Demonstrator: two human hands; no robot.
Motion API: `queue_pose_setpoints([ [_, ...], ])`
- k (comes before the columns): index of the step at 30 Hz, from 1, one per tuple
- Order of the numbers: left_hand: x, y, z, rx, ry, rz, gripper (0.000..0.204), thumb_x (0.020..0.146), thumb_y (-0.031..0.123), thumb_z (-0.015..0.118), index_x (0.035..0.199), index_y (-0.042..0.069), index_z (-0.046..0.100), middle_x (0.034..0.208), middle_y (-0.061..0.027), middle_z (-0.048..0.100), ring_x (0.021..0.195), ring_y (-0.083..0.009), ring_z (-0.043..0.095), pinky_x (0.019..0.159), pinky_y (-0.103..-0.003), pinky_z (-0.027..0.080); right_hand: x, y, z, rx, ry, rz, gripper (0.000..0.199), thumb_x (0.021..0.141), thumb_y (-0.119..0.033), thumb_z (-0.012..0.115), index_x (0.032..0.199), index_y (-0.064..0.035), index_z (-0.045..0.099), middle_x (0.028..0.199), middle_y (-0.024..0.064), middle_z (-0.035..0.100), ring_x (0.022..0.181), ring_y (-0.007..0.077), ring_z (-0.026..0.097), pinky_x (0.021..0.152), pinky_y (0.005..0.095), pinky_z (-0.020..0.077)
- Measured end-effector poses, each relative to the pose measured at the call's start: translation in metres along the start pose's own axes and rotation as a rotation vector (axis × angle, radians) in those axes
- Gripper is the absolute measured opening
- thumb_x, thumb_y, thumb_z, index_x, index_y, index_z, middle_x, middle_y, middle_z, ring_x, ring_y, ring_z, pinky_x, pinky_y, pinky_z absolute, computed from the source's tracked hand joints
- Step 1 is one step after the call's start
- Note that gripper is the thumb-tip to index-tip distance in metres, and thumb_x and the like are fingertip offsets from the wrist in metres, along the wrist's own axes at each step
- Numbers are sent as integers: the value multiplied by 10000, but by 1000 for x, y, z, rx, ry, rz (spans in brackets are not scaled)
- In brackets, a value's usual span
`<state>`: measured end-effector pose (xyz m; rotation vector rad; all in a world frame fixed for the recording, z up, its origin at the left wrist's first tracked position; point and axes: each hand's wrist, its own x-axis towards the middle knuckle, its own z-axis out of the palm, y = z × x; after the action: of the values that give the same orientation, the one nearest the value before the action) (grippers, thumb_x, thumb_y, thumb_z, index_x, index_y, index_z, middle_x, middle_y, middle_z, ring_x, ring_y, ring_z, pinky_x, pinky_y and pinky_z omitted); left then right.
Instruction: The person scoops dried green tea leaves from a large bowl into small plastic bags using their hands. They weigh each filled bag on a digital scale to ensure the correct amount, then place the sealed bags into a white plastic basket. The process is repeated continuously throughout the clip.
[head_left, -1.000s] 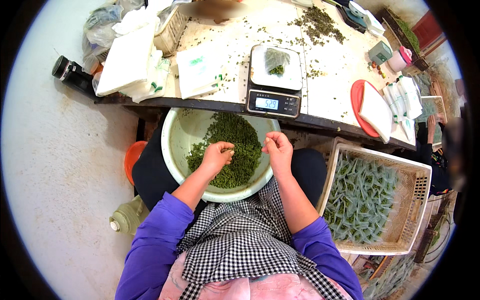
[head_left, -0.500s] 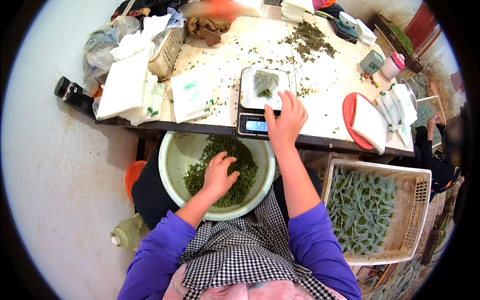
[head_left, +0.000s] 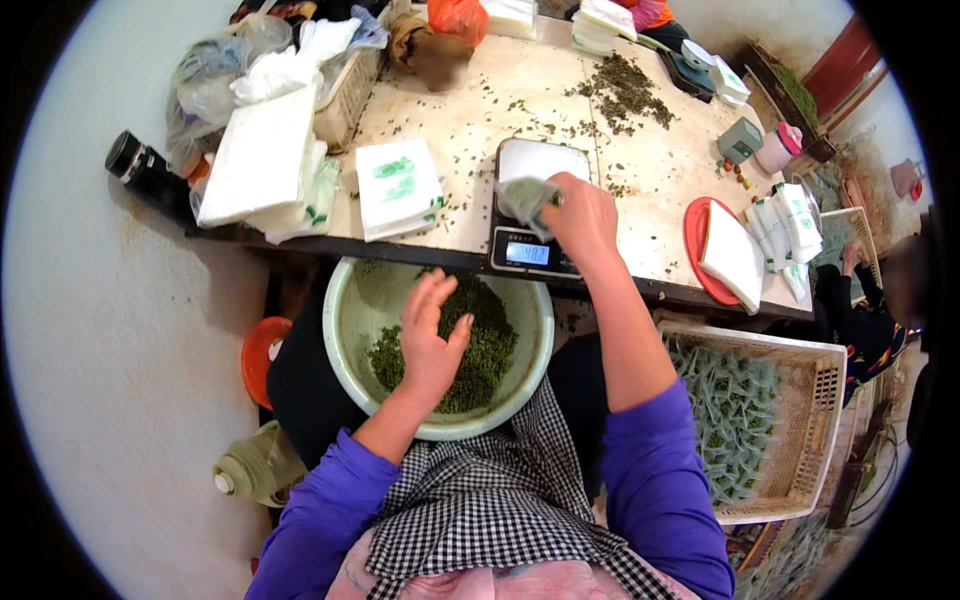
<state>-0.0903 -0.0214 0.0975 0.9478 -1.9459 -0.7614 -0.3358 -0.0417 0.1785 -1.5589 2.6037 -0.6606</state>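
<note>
Seen from the head camera: the right hand (head_left: 583, 215) pinches a small clear packet (head_left: 524, 198) of dried green leaves just above the kitchen scale (head_left: 538, 205) at the table (head_left: 470, 120) edge. The left hand (head_left: 432, 340), fingers loosely spread and holding nothing, rests in the pale green bowl (head_left: 350, 340) of leaves on the lap. A basket (head_left: 815, 420) of filled packets sits at right.

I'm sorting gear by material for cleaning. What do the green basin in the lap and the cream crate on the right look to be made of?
The green basin looks like moulded plastic: smooth, slightly glossy, even pale colour, thick rolled rim. The cream crate also seems plastic, with a regular lattice of slots in its walls and a matte finish. Neither shows any metal shine.
</note>
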Motion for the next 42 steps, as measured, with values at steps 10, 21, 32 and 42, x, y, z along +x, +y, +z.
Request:
queue_pose_setpoints([
  [10, -60, -15, -28, 65, -294, -146, 643, 629, 22, 774, 1236, 98, 577, 1122, -132, 668, 946, -297, 682, 785, -373, 573, -130, -52, -10, 387, -358, -259, 113, 785, -151, 665, 857, -64, 665, 857, 117, 683, 842, 295, 658, 816, 419, 489],
  [21, -85, -35, -19, 18, -339, 47, 578, 614, 30, 780, 1156, 41, 579, 1194, -169, 632, 1026, -345, 658, 829, -386, 570, -180, -47, 10, -139, -746, -586, 714, 707, -505, 761, 1294, -136, 590, 1271, 55, 628, 1426, 375, 291, 1124, 688, 109],
  [32, -85, -56, 6, 146, -489, -236, 543, 626, 57, 777, 1138, 40, 596, 1053, -202, 666, 935, -384, 663, 785, -426, 542, -187, -4, 48, 309, -651, -396, 480, 737, -306, 729, 1201, -217, 642, 1172, 87, 678, 1346, 377, 422, 1100, 696, 178],
  [42, -59, 31, 58, -196, -702, -152, 629, 742, -126, 646, 1329, 40, 494, 1263, -126, 603, 1160, -235, 604, 945, -339, 518, -242, 176, -74, 290, 109, -146, 59, 759, -196, 729, 800, -171, 694, 859, 9, 668, 913, 239, 616, 874, 423, 453],
])
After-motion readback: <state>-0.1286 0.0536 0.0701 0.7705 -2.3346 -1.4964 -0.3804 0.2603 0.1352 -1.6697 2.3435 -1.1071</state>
